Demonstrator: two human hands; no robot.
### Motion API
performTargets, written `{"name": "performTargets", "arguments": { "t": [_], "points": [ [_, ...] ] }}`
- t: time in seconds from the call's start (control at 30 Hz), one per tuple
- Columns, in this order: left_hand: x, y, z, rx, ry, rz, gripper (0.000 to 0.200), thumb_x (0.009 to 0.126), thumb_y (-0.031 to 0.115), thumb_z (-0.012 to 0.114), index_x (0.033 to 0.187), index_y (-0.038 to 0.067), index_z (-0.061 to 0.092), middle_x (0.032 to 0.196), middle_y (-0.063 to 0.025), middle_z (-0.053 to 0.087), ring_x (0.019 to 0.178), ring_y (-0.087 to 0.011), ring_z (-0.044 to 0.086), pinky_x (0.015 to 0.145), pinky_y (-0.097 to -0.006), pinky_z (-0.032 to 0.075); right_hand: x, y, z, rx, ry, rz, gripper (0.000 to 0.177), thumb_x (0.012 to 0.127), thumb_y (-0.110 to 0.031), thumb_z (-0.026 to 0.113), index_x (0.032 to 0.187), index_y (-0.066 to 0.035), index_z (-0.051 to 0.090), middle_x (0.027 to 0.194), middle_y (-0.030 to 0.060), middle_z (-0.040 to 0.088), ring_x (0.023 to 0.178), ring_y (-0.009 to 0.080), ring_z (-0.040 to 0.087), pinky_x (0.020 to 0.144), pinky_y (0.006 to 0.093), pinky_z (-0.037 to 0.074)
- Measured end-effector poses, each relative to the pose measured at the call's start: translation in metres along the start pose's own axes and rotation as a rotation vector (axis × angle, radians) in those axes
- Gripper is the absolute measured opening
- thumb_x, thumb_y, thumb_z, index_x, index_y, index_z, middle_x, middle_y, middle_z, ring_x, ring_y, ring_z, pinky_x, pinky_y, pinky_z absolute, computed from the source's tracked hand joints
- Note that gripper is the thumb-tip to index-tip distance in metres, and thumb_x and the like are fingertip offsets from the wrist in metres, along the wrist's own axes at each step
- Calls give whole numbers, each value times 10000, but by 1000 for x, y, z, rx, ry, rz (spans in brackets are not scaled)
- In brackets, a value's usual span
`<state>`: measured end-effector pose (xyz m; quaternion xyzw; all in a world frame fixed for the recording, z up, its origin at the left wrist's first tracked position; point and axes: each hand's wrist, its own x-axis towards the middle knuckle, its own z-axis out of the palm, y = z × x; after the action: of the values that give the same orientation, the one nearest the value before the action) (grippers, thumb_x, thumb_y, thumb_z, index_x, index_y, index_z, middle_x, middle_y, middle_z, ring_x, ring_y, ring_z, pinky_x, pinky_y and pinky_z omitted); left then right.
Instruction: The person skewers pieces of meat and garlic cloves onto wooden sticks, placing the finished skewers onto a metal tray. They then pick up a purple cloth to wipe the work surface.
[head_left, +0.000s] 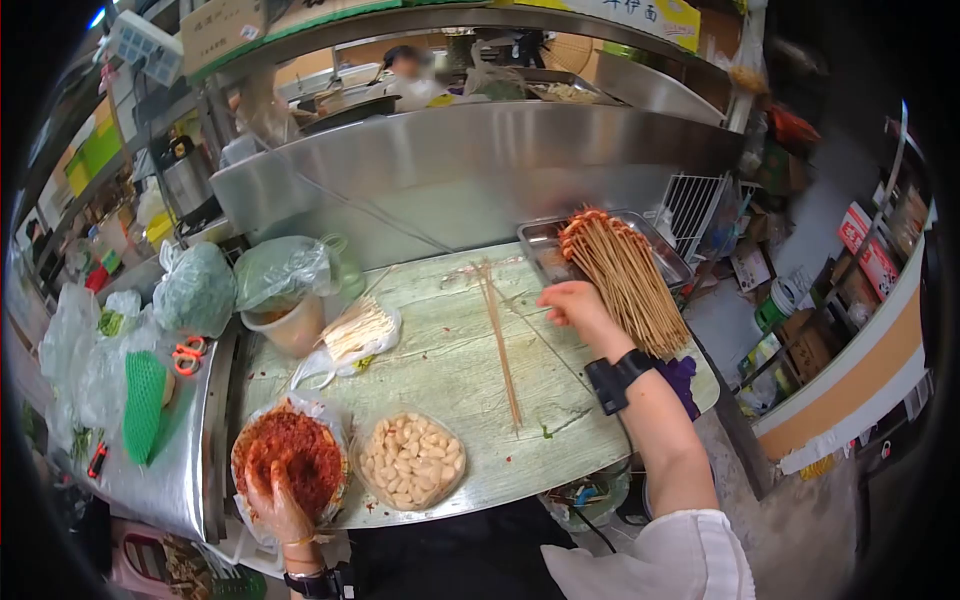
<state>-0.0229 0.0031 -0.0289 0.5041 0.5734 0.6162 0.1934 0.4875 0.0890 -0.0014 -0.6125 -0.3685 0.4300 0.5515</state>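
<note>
My left hand [273, 502], in what looks like a clear thin glove, rests in a plastic-lined bowl of red marinated meat [312, 455]. Its fingers are stretched and apart, with the tips partly sunk in the meat. Right beside that bowl stands a container of pale, bean-like pieces [412, 460]. My right hand [575, 305] hovers over the table with its fingers curled together; whether a thin stick is between them I cannot make out. Just beyond it, a thick bundle of skewers [630, 285] with red meat at the far ends leans on a metal tray [540, 250].
Loose bamboo skewers [500, 350] lie mid-table. A bag of pale thin sticks [357, 328] and a bag-covered tub [290, 325] stand at the back left. Orange-handled scissors [188, 355] and a green net [147, 405] lie on the left metal surface. A steel panel [450, 170] rises behind.
</note>
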Motion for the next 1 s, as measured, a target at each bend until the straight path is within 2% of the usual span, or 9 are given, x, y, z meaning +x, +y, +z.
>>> {"name": "performTargets", "arguments": {
  "t": [0.07, 0.17, 0.27, 0.6, 0.67, 0.83, 0.9, 0.93, 1.0],
  "points": [
    [-2, 7, 1, -16, -36, 27, 369, 888, 103, 532, 1215, -61, 489, 1192, -159, 550, 1065, -250, 526, 944, -340, 401, -10, -4, 31, -688, 30, 24, 319, 756, -218, 701, 909, 57, 652, 878, 170, 666, 821, 191, 664, 617, 309, 515],
    [-2, 14, 3, -49, -48, 8, 345, 884, 79, 522, 1199, -60, 498, 1173, -149, 554, 1046, -228, 534, 915, -325, 424, -25, -7, 71, -1328, 32, -65, 342, 759, -216, 688, 953, 62, 649, 851, 180, 667, 816, 265, 662, 651, 350, 523],
    [-3, 14, 1, -35, -42, 23, 345, 880, 77, 527, 1196, -58, 501, 1158, -144, 556, 1033, -222, 538, 899, -318, 436, -12, 0, 93, -1437, -125, 15, 323, 726, -212, 689, 929, 38, 667, 874, 200, 661, 845, 326, 647, 696, 389, 521],
    [-2, 4, 0, -154, -32, -35, 374, 846, 27, 546, 1204, -62, 485, 1164, -147, 550, 1055, -229, 532, 926, -329, 421, 1, 17, 73, -1277, 53, -95, 179, 746, -152, 613, 797, 4, 685, 800, 173, 670, 797, 299, 664, 697, 392, 515],
    [-2, 2, 1, -135, -21, -8, 370, 844, 25, 544, 1200, -62, 487, 1154, -145, 554, 1048, -228, 534, 924, -328, 421, -10, -5, 72, -1379, -130, 23, 193, 741, -152, 594, 809, 8, 676, 690, 147, 664, 707, 281, 671, 687, 384, 515],
    [-4, 17, 1, -189, -34, -62, 359, 842, 17, 535, 1190, -62, 492, 1133, -138, 563, 1027, -220, 540, 914, -322, 426, -39, -50, 67, -1183, -172, 100, 216, 767, -175, 552, 847, 4, 642, 637, 133, 647, 614, 244, 671, 644, 360, 514],
    [-4, 17, 1, -183, -23, -56, 361, 840, 16, 538, 1190, -61, 492, 1133, -137, 563, 1025, -218, 542, 914, -321, 427, -64, -74, 64, -886, -107, -147, 169, 834, -151, 518, 782, 3, 566, 639, 85, 629, 499, 169, 603, 483, 289, 484],
    [-5, 16, 1, -177, -22, -49, 364, 838, 15, 540, 1190, -61, 492, 1132, -137, 564, 1023, -216, 543, 913, -320, 428, -69, -79, 58, -888, -113, -152, 169, 834, -151, 518, 782, 3, 566, 639, 85, 629, 499, 169, 603, 483, 289, 484],
    [-6, 8, 3, -164, -3, -41, 360, 837, 15, 544, 1186, -60, 495, 1131, -136, 566, 1023, -216, 543, 913, -319, 428, -80, -90, 51, -747, -80, -535, 184, 866, -186, 521, 825, -7, 508, 651, 106, 601, 481, 194, 573, 521, 319, 479]
  ]
}}
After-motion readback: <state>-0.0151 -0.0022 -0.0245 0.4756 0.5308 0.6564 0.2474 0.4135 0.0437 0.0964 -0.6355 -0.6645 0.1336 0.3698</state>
